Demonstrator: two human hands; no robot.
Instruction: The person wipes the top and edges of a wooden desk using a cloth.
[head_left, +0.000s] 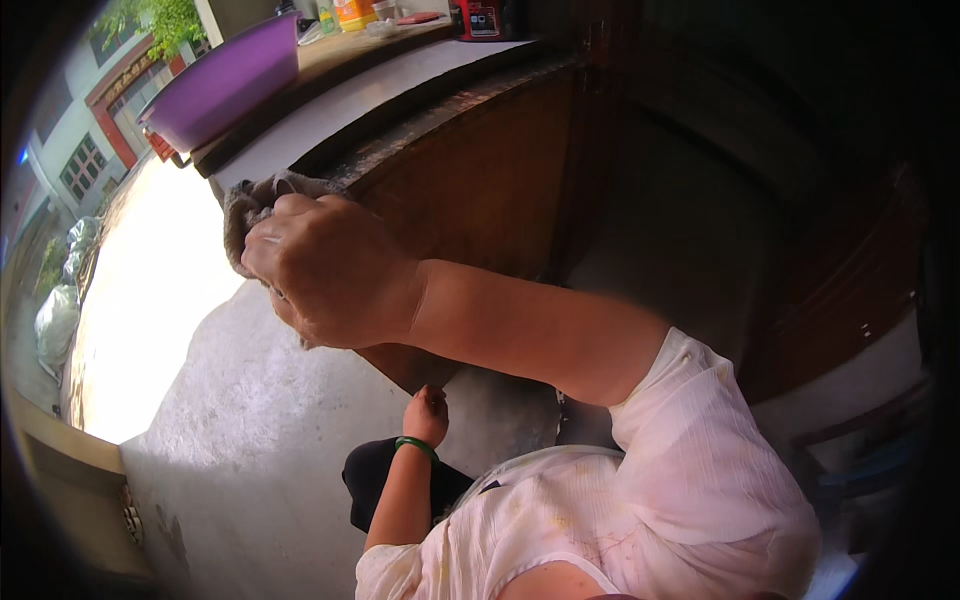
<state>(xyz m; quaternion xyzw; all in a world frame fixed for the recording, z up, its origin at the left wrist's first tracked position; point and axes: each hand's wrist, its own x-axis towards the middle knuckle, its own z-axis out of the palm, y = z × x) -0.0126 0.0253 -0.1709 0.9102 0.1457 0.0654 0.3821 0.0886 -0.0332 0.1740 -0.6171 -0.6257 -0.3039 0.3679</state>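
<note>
A grey-brown cloth (241, 217) is bunched under my right hand (322, 262), whose fingers are closed around it. That hand presses the cloth at the near end of a wooden cabinet (465, 187), by the corner of its worn top edge. My right forearm crosses in front of the brown side panel and hides part of it. Lower down, my left hand (427, 415) is beside the panel's bottom corner, above a dark-clothed knee (367, 480). Its fingers look curled, but their inner side is hidden. A green bangle (417, 448) circles the left wrist.
On the cabinet's top stands a purple plastic basin (225, 86). Bottles (352, 13) and a red-and-black container (486, 20) are farther back. Below lies a grey concrete floor (262, 420). Filled plastic bags (57, 326) sit outside along a sunlit yard (150, 300).
</note>
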